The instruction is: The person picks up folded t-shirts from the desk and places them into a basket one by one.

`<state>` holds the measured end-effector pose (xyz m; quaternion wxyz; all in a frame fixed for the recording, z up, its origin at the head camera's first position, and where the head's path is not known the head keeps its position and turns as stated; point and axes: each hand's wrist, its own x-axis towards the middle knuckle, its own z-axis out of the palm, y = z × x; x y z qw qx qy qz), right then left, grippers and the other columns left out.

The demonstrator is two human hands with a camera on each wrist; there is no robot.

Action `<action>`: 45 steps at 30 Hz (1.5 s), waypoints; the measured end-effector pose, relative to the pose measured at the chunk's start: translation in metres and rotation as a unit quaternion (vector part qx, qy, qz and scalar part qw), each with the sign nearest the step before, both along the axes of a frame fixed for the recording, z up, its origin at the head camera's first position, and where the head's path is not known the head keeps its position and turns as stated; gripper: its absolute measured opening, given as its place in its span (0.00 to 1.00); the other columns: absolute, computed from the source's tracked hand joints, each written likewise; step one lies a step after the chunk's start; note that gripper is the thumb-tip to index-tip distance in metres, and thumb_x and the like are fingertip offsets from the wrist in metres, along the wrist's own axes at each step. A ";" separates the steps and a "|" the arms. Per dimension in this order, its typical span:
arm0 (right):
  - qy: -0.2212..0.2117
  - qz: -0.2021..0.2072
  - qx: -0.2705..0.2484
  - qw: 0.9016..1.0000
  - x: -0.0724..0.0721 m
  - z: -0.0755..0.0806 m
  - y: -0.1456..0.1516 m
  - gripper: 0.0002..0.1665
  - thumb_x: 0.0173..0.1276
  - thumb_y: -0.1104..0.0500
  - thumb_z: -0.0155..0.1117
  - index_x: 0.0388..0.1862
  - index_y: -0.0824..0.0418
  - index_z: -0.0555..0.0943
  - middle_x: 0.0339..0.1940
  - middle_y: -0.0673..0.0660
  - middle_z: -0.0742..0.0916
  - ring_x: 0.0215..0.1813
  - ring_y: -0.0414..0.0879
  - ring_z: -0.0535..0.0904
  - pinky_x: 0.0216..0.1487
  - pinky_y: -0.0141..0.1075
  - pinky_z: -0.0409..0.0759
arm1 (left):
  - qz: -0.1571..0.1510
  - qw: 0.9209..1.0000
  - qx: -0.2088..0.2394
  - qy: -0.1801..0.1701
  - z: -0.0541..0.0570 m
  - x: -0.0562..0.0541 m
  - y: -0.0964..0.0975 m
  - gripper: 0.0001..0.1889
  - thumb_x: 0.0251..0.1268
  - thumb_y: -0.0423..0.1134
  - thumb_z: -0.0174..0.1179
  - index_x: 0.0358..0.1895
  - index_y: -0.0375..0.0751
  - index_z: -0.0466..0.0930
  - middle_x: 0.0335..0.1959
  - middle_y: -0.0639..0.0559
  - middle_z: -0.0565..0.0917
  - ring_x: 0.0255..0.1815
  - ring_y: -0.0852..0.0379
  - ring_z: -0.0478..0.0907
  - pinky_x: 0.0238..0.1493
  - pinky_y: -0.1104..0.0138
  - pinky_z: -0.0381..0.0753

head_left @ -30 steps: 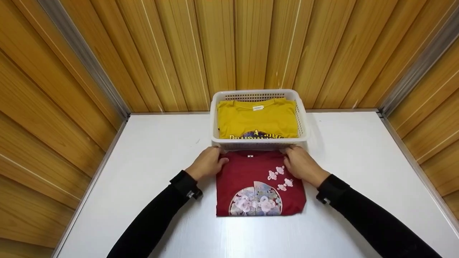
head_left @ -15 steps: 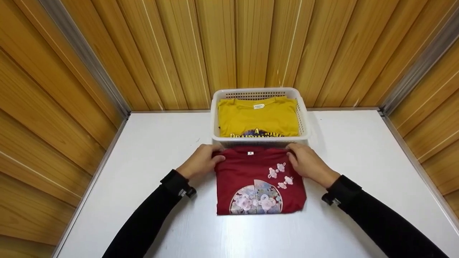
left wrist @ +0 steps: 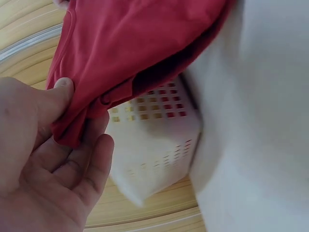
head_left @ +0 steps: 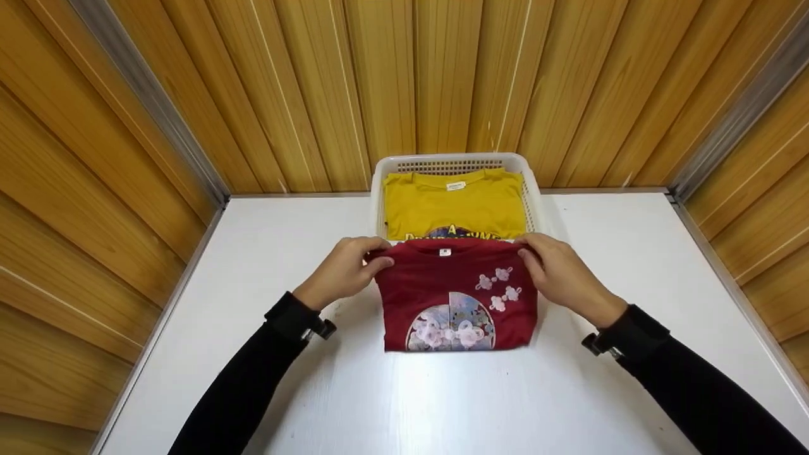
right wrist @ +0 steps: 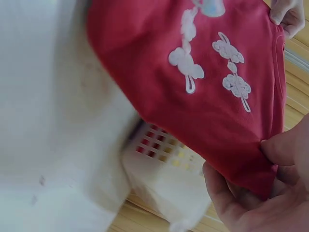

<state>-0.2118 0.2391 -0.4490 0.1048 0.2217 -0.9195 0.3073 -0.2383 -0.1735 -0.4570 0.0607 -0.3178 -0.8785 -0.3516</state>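
Note:
A folded dark red T-shirt (head_left: 430, 284) with a floral half-round print and pale knot-shaped motifs hangs between both hands, tilted, its collar end raised. My left hand (head_left: 347, 268) pinches its upper left corner, thumb on top and fingers beneath; the left wrist view shows the cloth (left wrist: 130, 43) bunched there. At the upper right corner, my right hand (head_left: 562, 272) pinches the shirt (right wrist: 193, 96) the same way. Just behind the collar stands a white plastic basket (head_left: 534, 202) holding a folded yellow T-shirt (head_left: 455, 205). The red shirt hides the basket's front rim in the head view.
The basket sits on a white table (head_left: 284, 240) against a wood-plank wall (head_left: 442, 76). Grey metal strips (head_left: 158, 101) run along the corners of the side walls. Perforated basket sides (left wrist: 154, 130) show below the lifted shirt in both wrist views.
Both hands have raised the red shirt's collar end off the table and moved it toward the basket, over its front rim. The lower edge has shifted forward too. The basket has stayed in place.

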 end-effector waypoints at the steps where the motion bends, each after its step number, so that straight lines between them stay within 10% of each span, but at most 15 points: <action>1: 0.002 -0.002 -0.004 1.000 0.000 0.004 0.001 0.11 0.86 0.65 0.59 0.59 0.66 0.85 0.53 0.63 0.90 0.53 0.57 0.87 0.61 0.57 0.86 | -0.001 1.000 0.001 0.009 0.005 0.000 0.000 0.09 0.81 0.41 0.68 0.53 0.41 0.91 0.42 0.49 0.92 0.39 0.55 0.86 0.46 0.57 0.90; 16: 0.087 -0.006 -0.019 0.996 0.005 0.061 0.007 0.12 0.84 0.66 0.63 0.60 0.64 0.85 0.52 0.59 0.91 0.47 0.49 0.87 0.48 0.12 0.73 | 0.002 0.994 0.005 0.109 0.072 0.004 0.003 0.09 0.80 0.41 0.70 0.52 0.41 0.91 0.43 0.49 0.92 0.44 0.54 0.86 0.51 0.58 0.89; 31: 0.142 -0.030 -0.064 0.987 0.004 0.110 0.008 0.13 0.83 0.63 0.64 0.59 0.60 0.89 0.48 0.56 0.93 0.43 0.39 0.79 0.45 0.20 0.73 | -0.023 0.992 0.036 0.121 0.132 -0.001 0.006 0.05 0.77 0.39 0.72 0.46 0.42 0.92 0.37 0.52 0.91 0.39 0.60 0.85 0.46 0.63 0.87; 38: 0.094 -0.041 -0.042 0.994 -0.031 0.121 0.007 0.15 0.85 0.61 0.62 0.62 0.64 0.88 0.55 0.62 0.92 0.53 0.54 0.86 0.52 0.22 0.75 | -0.001 0.998 0.015 0.058 0.138 -0.031 0.008 0.08 0.78 0.41 0.71 0.51 0.43 0.93 0.36 0.52 0.91 0.34 0.58 0.82 0.41 0.65 0.83; 45: 0.036 -0.035 -0.005 0.999 -0.087 0.106 0.002 0.16 0.86 0.63 0.58 0.62 0.68 0.87 0.58 0.69 0.91 0.57 0.62 0.86 0.61 0.55 0.83 | 0.043 0.999 -0.021 -0.014 0.122 -0.076 0.014 0.10 0.79 0.41 0.69 0.53 0.41 0.93 0.41 0.48 0.93 0.38 0.55 0.84 0.45 0.63 0.83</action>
